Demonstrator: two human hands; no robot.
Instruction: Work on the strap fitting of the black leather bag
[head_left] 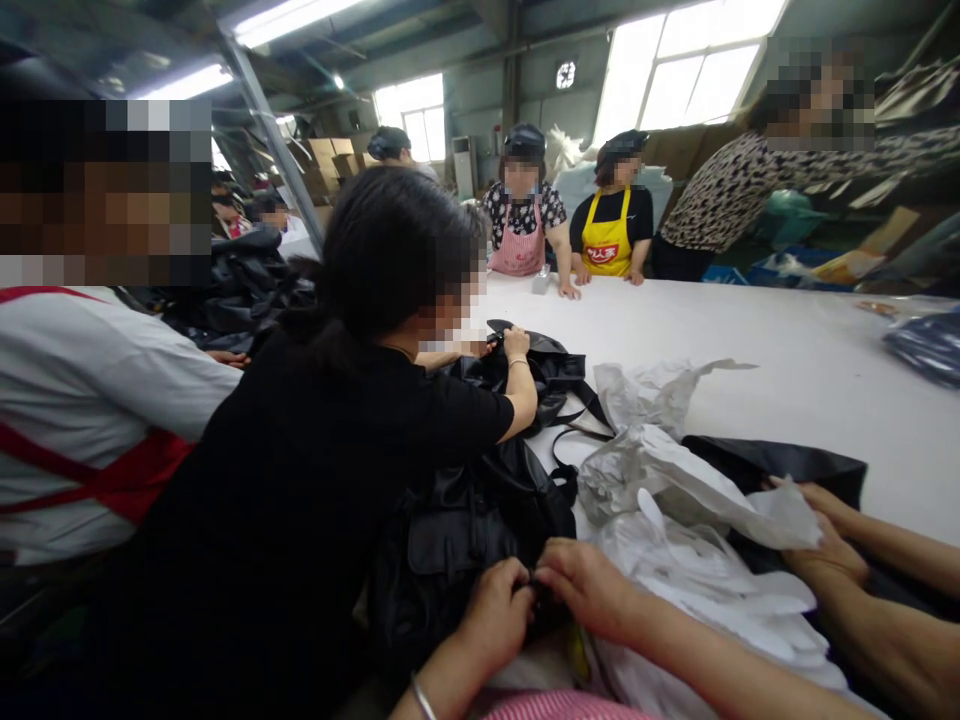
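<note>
The left hand [495, 612] and the right hand [589, 585] meet fingertip to fingertip at the near edge of the table, both pinched shut on a small part of a black, glossy, soft-sided backpack [457, 540]; what exactly sits between the fingers is too small and dark to tell. A thin silver bangle [422, 697] circles the left wrist. The backpack lies slumped on the long white worktable [787, 370], just in front of the person, its front pocket panel facing up and its fabric creased and shiny.

Just right of the hands, crumpled white and grey paper stuffing [675, 500] is heaped on the table, touching the backpack and partly lying over a flat black bag [780, 465]. Another person's hands [825, 540] rest on that bag from the right. To the left, a co-worker in a black top [300, 500] leans across the table, crowding the backpack's left side, one hand [516, 342] on a second black bag with straps [547, 375]. Further people in aprons stand at the far edge of the table.
</note>
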